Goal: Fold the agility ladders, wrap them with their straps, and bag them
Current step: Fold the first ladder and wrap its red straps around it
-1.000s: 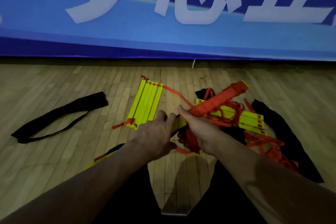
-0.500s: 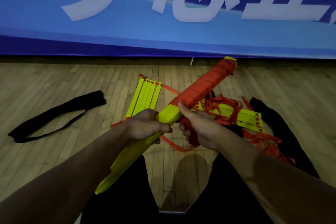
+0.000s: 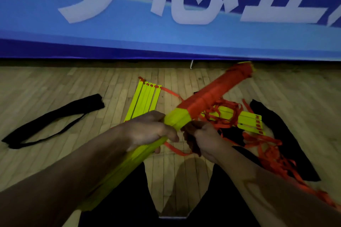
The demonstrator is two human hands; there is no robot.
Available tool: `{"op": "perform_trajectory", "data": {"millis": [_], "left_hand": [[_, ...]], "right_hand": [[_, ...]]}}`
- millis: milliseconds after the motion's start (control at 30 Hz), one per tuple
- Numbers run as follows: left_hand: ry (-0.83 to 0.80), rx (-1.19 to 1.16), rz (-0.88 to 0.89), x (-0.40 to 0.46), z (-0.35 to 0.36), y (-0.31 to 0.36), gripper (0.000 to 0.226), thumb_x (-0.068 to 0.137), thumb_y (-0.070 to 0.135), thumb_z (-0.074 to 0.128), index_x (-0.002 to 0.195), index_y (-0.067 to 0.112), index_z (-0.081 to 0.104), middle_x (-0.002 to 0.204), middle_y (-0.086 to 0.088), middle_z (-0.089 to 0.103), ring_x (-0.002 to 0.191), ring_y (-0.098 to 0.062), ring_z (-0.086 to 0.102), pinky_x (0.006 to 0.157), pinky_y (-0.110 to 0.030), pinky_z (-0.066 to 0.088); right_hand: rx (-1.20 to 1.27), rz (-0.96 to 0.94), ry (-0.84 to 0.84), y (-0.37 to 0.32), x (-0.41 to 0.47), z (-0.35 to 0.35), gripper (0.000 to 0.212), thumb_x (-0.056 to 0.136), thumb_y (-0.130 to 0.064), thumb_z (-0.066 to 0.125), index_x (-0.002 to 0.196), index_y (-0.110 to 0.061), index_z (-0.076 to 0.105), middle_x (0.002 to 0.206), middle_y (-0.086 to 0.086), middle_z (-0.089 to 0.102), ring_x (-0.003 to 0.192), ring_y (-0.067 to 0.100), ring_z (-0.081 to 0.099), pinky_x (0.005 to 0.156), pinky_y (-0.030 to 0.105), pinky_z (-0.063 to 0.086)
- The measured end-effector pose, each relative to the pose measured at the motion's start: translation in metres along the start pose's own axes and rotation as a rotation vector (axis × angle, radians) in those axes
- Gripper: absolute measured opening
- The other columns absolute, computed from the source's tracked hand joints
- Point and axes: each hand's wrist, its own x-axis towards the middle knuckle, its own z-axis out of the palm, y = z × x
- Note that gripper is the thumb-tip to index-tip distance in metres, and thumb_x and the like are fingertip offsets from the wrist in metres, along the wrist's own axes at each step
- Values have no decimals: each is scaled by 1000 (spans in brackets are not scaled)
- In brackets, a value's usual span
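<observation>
I hold a folded ladder bundle [image 3: 206, 97] slanting from lower left to upper right above the floor. Its far half is wound in orange strap, its near half bare yellow rungs. My left hand [image 3: 149, 131] grips the yellow part near the middle. My right hand [image 3: 203, 138] grips the bunched orange strap [image 3: 177, 150] just under the bundle, a loop hanging between my hands. A second stack of yellow rungs [image 3: 145, 99] lies on the floor beyond my left hand. A third ladder [image 3: 245, 120] lies at the right amid tangled orange straps.
A long black bag [image 3: 55, 120] with a strap lies on the wooden floor at the left. Another black bag [image 3: 287, 134] lies at the right under the tangled straps. A blue banner [image 3: 166, 33] stands along the far edge. My dark-trousered legs fill the bottom.
The bundle has risen and tilted up, its far end now near the banner's foot. More orange strap covers it. Both hands have kept their hold near its middle.
</observation>
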Motion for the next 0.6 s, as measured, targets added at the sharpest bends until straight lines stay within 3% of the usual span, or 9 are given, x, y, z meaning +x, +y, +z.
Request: {"op": "perform_trajectory", "data": {"millis": [133,233,300,367,433,500,600], "left_hand": [[159,350,-78,19,-4,-16,29,77,29,75,91,7,64,76,-8,70,59,-19,69,57,-27,54],[284,707,-114,29,4,-27,37,78,38,72,96,13,52,90,-2,64,82,-21,66,64,-29,48],[429,902,-95,30,13,-27,39,84,41,67,108,16,48,103,-5,61,99,-28,64,68,-31,43],[517,1091,-14,29,26,-26,46,89,45,61,118,14,43,111,-5,64,103,-30,66,68,-34,43],[510,1211,110,28,32,-27,59,89,60,55,123,14,39,112,-4,64,101,-28,66,65,-34,42],[346,1101,172,26,21,-24,64,86,66,54,124,17,38,113,-4,61,99,-25,63,69,-34,46],[-106,292,7,20,-11,-16,59,79,53,73,122,24,45,112,-5,65,97,-22,67,83,-42,56]], "right_hand": [[-18,61,-66,1,-4,5,26,103,-18,51,88,-4,66,63,6,62,46,11,49,44,22,36],[27,129,-119,-7,-4,18,20,100,-13,53,90,-2,66,69,7,69,48,12,55,50,25,38],[118,188,-120,-13,-2,23,29,97,-31,59,86,-6,67,70,10,67,49,15,56,50,25,38],[135,203,-67,-20,1,27,45,89,-57,62,75,-15,70,64,8,64,49,17,56,50,26,38],[161,185,-12,-21,1,27,43,83,-61,68,74,-18,69,58,3,64,47,16,58,49,25,39],[226,139,-14,-18,0,22,38,82,-53,71,89,-16,69,68,1,72,56,15,67,53,27,48],[343,64,-107,-20,-2,14,48,74,-47,74,105,-11,69,103,15,76,94,26,73,85,46,58]]}}
